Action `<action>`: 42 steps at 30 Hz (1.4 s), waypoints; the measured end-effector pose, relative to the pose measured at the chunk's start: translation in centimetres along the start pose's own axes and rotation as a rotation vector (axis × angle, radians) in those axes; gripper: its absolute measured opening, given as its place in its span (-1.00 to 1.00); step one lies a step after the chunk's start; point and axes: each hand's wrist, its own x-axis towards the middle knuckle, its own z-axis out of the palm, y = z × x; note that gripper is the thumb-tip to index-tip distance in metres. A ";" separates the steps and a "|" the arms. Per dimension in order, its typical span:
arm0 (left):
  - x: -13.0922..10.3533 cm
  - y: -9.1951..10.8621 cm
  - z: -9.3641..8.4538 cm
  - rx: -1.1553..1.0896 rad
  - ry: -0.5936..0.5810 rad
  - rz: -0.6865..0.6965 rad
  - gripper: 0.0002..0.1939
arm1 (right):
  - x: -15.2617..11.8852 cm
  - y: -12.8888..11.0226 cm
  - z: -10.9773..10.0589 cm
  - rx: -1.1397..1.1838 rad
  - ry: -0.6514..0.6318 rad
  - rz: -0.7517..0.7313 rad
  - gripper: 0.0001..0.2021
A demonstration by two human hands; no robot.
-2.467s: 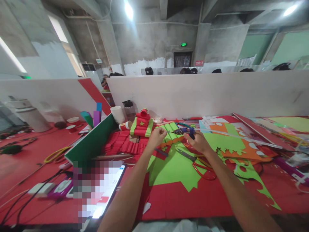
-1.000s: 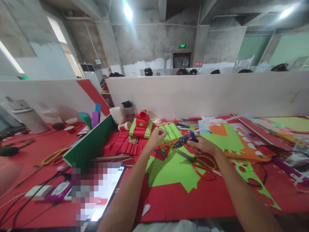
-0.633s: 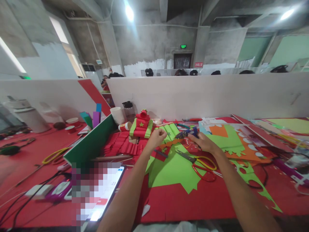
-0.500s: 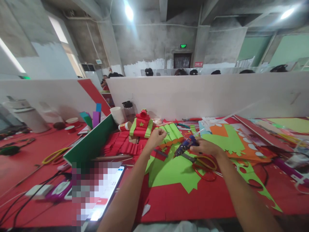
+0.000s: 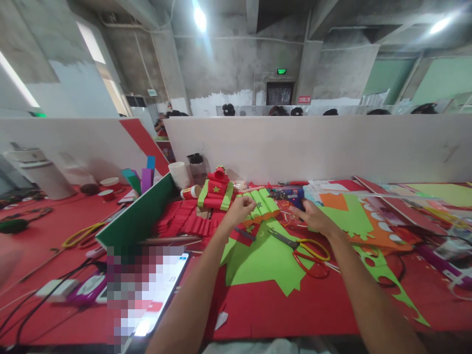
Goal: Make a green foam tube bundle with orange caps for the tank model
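Gun's just swung up: ½ sec ago the glue gun point(image 5: 295, 197) hung nose-down over the scissors point(image 5: 297, 244), now it's approx level, nozzle aimed L at the green rolls point(image 5: 272, 202). Scissors lie fully in view again, blades slightly apart, on the green sheet point(image 5: 254, 268). Clear stick point(image 5: 372, 195) out the gun's back has dropped from a slant to near flat. For the job, prob. means the gun is back in working pos. rather than held aside; nozzle tip overlaps the far R roll in view, can't tell if touching or just above. R hand point(image 5: 311, 216) comes in from the R, fingers wrapped round the gun's grip, closed on it, thumb side toward the rolls, forearm running back down to the lower R. L hand point(image 5: 241, 209) hasn't shifted much: fingers curled, tips pinched tog. at the L end of the rolls. Small star outline point(image 5: 259, 204) shows right by those tips; can't tell if pinched or lying on the roll, so L grip unclear. Rolls sit mid-table, btwn the hands, R of the red stepped piece w/ star point(image 5: 216, 189), orange edging point(image 5: 270, 215) along their near side.
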 end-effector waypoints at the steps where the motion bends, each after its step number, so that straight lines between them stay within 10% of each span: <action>1: 0.1 -0.2 0.0 -0.007 0.011 -0.002 -0.79 | 0.1 0.0 0.3 -0.071 -0.005 0.002 -0.71; 9: 0.5 -0.6 -0.3 -0.018 0.062 -0.014 -0.82 | -1.2 0.5 -0.2 -0.036 -0.387 -0.083 -0.74; 16: 0.3 -0.2 -0.4 -0.009 0.063 -0.012 -0.82 | -1.2 1.2 -2.3 0.255 -0.010 -0.085 -0.83; 25: 0.7 -0.8 -0.9 -0.042 0.089 0.002 -0.82 | 0.9 2.6 -4.3 -0.753 0.368 0.196 -0.68; 34: 0.5 -0.3 -1.2 -0.063 0.117 -0.001 -0.78 | 1.4 4.8 -2.7 -0.983 -0.016 0.475 -0.67; 42: 0.5 -0.2 -1.1 -0.040 0.116 -0.012 -0.83 | 1.7 5.9 -1.5 -0.983 -0.064 0.497 -0.66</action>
